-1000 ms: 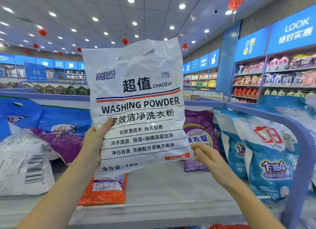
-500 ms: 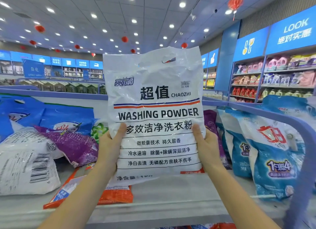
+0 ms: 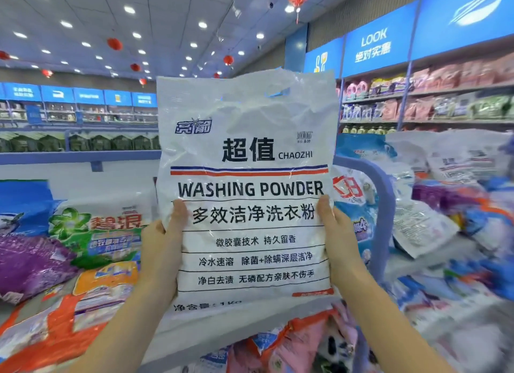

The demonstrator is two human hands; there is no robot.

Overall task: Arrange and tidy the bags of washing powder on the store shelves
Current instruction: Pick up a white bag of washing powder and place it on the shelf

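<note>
A white washing powder bag [image 3: 247, 161] with black lettering and a red and blue stripe stands upright in the air in front of me, face toward the camera. My left hand [image 3: 162, 247] grips its lower left edge, thumb on the front. My right hand [image 3: 338, 241] grips the lower right edge the same way. The bag hangs above the grey shelf top [image 3: 222, 331]. Behind it, a blue and white bag [image 3: 358, 205] stands partly hidden.
On the left lie a green and white bag [image 3: 105, 228], a purple bag [image 3: 30, 264] and an orange bag [image 3: 55, 325]. A curved blue shelf rail [image 3: 385, 205] rises right of the held bag. Beyond it several bags lie jumbled [image 3: 450, 214]. Store shelving [image 3: 434, 102] lines the right wall.
My right hand closed onto the bag's right edge. The bag shifted right across the view, and the view turned right, showing the jumbled bags past the rail.
</note>
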